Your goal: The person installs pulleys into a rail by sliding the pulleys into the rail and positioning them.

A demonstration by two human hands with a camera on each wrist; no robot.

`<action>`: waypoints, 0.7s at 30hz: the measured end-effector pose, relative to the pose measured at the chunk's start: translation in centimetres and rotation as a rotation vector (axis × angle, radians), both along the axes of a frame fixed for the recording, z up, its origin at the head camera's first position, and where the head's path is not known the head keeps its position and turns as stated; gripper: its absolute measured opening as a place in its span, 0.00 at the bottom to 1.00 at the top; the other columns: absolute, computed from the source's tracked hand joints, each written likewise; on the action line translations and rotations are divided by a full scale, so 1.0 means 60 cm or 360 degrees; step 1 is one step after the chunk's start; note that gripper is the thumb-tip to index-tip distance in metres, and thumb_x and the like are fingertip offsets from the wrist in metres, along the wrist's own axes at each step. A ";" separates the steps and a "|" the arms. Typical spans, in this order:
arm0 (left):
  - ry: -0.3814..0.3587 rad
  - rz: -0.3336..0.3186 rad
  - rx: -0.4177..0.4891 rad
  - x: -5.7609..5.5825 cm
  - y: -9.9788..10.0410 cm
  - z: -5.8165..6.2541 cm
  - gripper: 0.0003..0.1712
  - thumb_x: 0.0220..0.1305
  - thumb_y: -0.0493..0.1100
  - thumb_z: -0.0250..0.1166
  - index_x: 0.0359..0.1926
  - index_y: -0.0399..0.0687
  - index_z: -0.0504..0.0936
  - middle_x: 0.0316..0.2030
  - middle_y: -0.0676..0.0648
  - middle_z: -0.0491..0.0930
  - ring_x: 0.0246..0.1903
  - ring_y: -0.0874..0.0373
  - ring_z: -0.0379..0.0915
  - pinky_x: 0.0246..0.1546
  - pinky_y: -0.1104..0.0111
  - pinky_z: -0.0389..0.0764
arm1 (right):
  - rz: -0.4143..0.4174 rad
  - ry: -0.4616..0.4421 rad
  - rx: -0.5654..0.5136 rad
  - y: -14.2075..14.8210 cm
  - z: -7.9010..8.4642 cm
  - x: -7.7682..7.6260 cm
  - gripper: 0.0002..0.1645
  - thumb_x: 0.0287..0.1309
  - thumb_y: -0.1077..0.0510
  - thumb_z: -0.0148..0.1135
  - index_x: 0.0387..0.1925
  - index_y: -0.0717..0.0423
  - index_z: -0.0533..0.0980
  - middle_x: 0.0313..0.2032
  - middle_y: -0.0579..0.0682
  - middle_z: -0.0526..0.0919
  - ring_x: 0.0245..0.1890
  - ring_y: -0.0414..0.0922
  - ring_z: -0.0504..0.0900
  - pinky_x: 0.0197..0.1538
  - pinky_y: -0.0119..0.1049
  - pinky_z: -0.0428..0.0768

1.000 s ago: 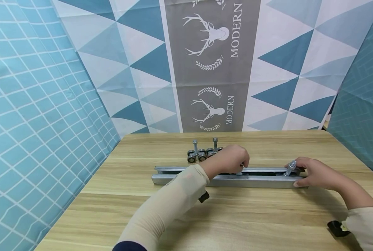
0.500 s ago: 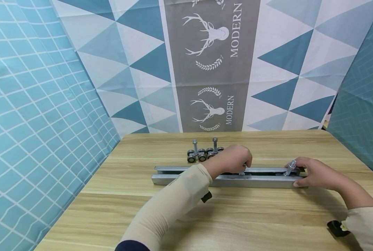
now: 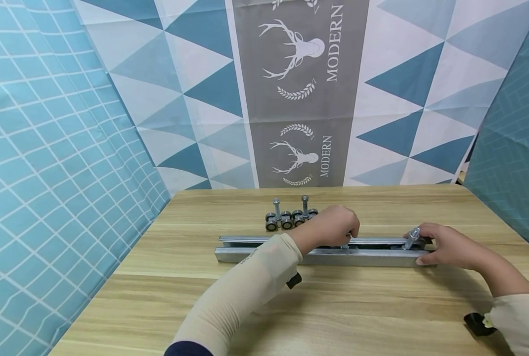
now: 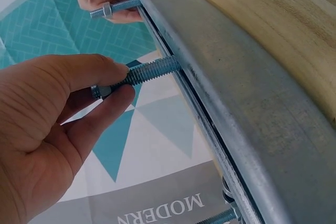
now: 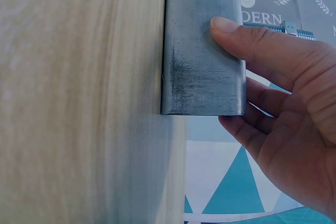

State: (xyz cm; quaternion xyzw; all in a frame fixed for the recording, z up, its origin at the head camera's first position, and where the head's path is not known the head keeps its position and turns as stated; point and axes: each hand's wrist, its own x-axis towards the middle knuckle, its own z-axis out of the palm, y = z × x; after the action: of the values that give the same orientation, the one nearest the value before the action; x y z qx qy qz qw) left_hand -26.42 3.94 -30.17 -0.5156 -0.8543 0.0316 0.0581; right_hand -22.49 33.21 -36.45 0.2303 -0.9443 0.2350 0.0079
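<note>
A grey metal channel rail [image 3: 380, 258] lies across the wooden table with its slot upward. My left hand [image 3: 329, 228] is over the middle of the rail. In the left wrist view, its thumb and fingers pinch a threaded bolt [image 4: 155, 70] that stands out of the slot. Whatever the bolt joins inside the rail is hidden. At the rail's right end, my right hand [image 3: 453, 247] grips the channel, thumb on the near wall and fingers at the far side and end. Close to that hand, another bolt [image 3: 411, 239] with a nut rises from the slot, leaning right.
Behind the rail, two roller trolleys [image 3: 286, 224] with upright bolts stand side by side on the table [image 3: 157, 291]. A patterned cloth [image 3: 300, 99] hangs beyond the table's back edge. Blue checked cloth [image 3: 46, 148] borders the left side.
My left hand has shifted slightly to the right along the rail, and the pinched bolt has moved with it. The right hand and the rail have stayed in place.
</note>
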 end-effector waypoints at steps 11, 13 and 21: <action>-0.0001 0.0005 0.0012 0.005 -0.003 0.001 0.12 0.59 0.36 0.65 0.42 0.52 0.89 0.42 0.56 0.85 0.44 0.66 0.79 0.44 0.79 0.75 | -0.0002 0.0046 0.0010 0.000 -0.001 -0.001 0.31 0.38 0.56 0.80 0.48 0.58 0.79 0.40 0.43 0.78 0.38 0.36 0.73 0.37 0.36 0.75; -0.0001 0.0003 0.0017 0.007 -0.004 0.003 0.12 0.59 0.36 0.66 0.42 0.51 0.89 0.42 0.55 0.85 0.44 0.66 0.79 0.44 0.79 0.75 | -0.0002 0.0047 0.0011 0.000 -0.001 -0.001 0.31 0.38 0.56 0.80 0.48 0.58 0.79 0.40 0.43 0.78 0.38 0.36 0.72 0.37 0.36 0.75; -0.0037 0.0040 0.0026 0.010 -0.010 0.004 0.16 0.58 0.36 0.66 0.49 0.49 0.86 0.47 0.54 0.83 0.49 0.64 0.76 0.49 0.78 0.73 | 0.0003 0.0046 0.0011 -0.001 0.000 0.000 0.31 0.38 0.56 0.80 0.48 0.59 0.79 0.40 0.43 0.78 0.38 0.36 0.72 0.36 0.36 0.74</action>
State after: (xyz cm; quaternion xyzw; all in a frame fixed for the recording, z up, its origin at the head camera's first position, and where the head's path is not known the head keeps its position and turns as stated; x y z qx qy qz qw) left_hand -25.83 3.34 -29.93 -0.5046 -0.8616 0.0195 0.0520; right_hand -22.51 33.14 -36.46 0.2345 -0.9446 0.2286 0.0204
